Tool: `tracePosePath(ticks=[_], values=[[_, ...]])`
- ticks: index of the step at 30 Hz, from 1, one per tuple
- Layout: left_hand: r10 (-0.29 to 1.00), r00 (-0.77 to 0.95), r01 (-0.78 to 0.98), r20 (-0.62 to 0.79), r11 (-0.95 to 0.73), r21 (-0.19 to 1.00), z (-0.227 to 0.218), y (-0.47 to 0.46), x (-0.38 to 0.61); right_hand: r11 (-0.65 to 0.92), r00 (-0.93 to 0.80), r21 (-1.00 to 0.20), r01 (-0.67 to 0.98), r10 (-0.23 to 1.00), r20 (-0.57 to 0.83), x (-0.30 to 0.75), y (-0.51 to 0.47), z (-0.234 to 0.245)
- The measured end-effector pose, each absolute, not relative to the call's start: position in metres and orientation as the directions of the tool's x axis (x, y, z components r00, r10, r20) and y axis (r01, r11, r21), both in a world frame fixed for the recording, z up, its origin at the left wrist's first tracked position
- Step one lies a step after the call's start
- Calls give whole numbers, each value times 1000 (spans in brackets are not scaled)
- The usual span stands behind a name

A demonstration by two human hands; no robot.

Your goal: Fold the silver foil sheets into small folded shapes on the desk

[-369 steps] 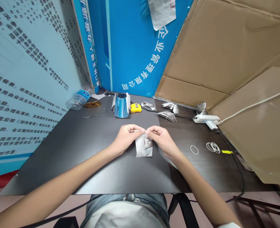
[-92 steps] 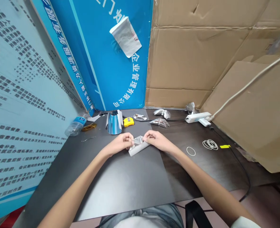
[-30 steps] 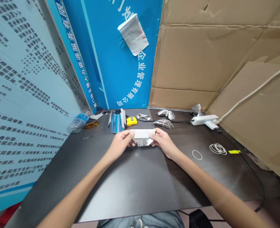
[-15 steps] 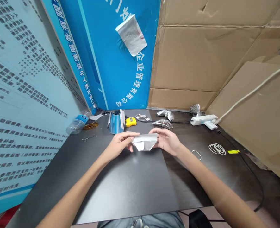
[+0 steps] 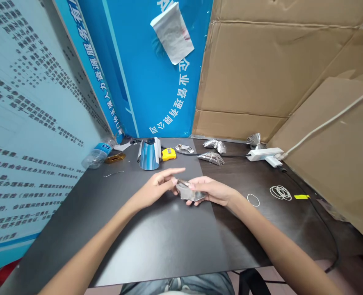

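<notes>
— What's on the bench (image 5: pixel 165 246)?
— One clear bottle (image 5: pixel 97 155), contents indistinct; four silvery shapes (image 5: pixel 184 148) along the back; one band (image 5: pixel 248 198) near a pile (image 5: pixel 280 193) too overlapped to count.
— And the foil (image 5: pixel 185 191)?
— Folded, creased, shiny, above the bench; the right hand (image 5: pixel 211 190) clasps it, thumb over fingers, the left hand (image 5: pixel 155 187) pinches its left end, forefinger outstretched.
</notes>
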State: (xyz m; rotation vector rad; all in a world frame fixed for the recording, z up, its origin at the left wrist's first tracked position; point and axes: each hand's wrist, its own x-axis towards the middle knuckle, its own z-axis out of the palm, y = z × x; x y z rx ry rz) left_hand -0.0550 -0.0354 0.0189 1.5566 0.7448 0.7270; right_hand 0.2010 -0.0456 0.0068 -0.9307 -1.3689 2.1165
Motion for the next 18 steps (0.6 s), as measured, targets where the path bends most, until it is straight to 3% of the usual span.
tracePosePath(ticks=[6, 18], values=[[889, 456, -174, -40, 133, 976, 10, -37, -44, -352, -529, -925, -147, 818, -227, 190, -53, 7], [972, 229, -210, 49, 0, 978, 2, -53, -19, -84, -394, -996, -35, 917, -64, 166, -68, 7]])
